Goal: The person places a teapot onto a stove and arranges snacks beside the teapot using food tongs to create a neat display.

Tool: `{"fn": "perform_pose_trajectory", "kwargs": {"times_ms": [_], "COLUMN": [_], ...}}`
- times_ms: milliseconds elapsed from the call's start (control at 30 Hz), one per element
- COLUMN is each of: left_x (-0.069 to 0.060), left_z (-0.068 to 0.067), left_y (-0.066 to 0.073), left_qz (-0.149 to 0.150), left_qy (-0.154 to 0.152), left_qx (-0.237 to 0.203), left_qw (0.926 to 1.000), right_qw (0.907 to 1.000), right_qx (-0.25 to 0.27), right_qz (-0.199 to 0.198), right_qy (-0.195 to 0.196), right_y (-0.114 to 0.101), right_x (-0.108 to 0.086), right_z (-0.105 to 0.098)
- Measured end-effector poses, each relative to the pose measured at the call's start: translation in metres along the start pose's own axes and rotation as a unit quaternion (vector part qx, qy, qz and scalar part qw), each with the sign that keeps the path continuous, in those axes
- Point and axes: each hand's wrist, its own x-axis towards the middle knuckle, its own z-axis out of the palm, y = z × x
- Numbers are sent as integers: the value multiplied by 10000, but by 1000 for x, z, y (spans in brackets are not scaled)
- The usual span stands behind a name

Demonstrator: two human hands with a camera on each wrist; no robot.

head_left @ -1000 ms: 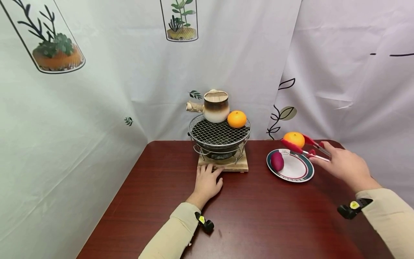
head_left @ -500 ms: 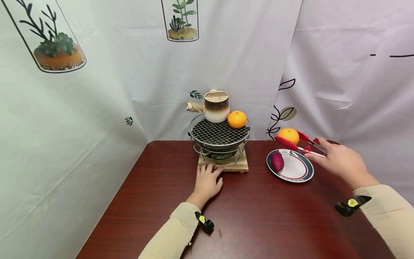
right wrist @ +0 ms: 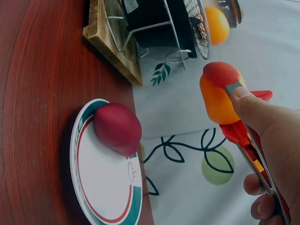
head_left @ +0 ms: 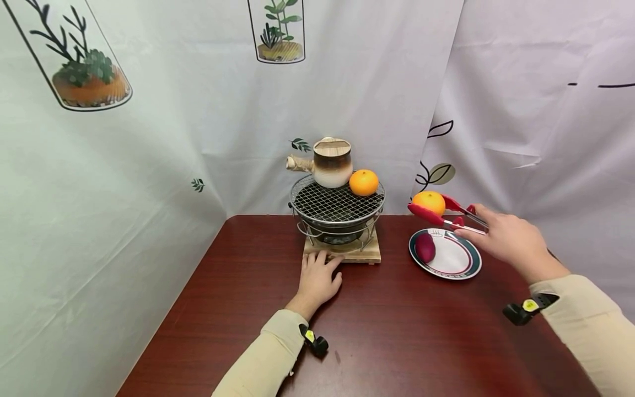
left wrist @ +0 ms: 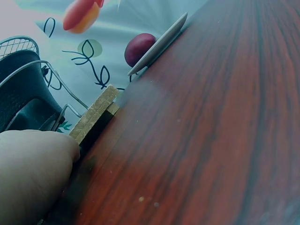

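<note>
Orange (head_left: 429,203) hangs in the air, held between the red tips of the tongs (head_left: 428,215), higher than the plate (head_left: 455,260) and its dark red vegetable (head_left: 425,248). The right hand (head_left: 513,238) pinches the handles, thumb and fingers curled, the tips spread just by the fruit's width; the left hand (head_left: 318,280) rests relaxed fingers at the wooden board (head_left: 364,256). Smooth, round skin could slip out if the squeeze slackens, and roll away. Any low swing across the grill (head_left: 329,205) might knock the second orange (head_left: 364,183) or the pot (head_left: 332,173).
</note>
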Motion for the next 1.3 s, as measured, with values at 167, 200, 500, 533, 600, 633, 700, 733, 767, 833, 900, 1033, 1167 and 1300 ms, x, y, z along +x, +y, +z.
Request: {"fn": "perform_pose_trajectory", "kwargs": {"times_ms": [167,200,500,533,600,633,700,733,767,833,900,1033,1167,1300], "left_x": [0,0,0,0,1,1,1,1,0,0,0,0,0,0], "left_z": [0,0,2,2,2,2,2,3,3,3,3,3,2,2], "left_y": [0,0,-1,-1,-1,-1,-1,-1,-2,-2,-2,-2,-2,-2], "left_qz": [-17,-21,3,-2,-5,-7,-6,-3,3,17,26,22,8,-5], "left_qy": [-18,-23,10,-4,-23,-31,-33,-28,-20,-5,6,-8,-34,-54], "left_qx": [-16,-19,-26,-17,-5,0,21,27,31,36,35,30,41,43], "left_qw": [10000,10000,10000,10000,10000,10000,10000,10000,10000,10000,10000,10000,10000,10000], "right_qw": [10000,10000,9999,9999,9998,9997,9995,9994,9994,9993,9992,9992,9990,9987], "right_qx": [-16,-10,-43,-50,-49,-48,-37,-39,-41,-32,-15,28,85,134], "right_qz": [-24,-35,-100,-122,-178,-213,-273,-302,-320,-347,-365,-381,-404,-466], "right_qy": [29,27,37,40,107,130,149,152,153,146,138,126,144,168], "right_y": [-5,-6,-19,-20,-24,-25,-28,-30,-32,-36,-40,-47,-54,-60], "right_x": [2,2,7,7,8,9,9,10,10,10,10,11,12,12], "right_z": [0,0,-4,-5,-6,-6,-8,-9,-10,-11,-13,-15,-15,-14]}}
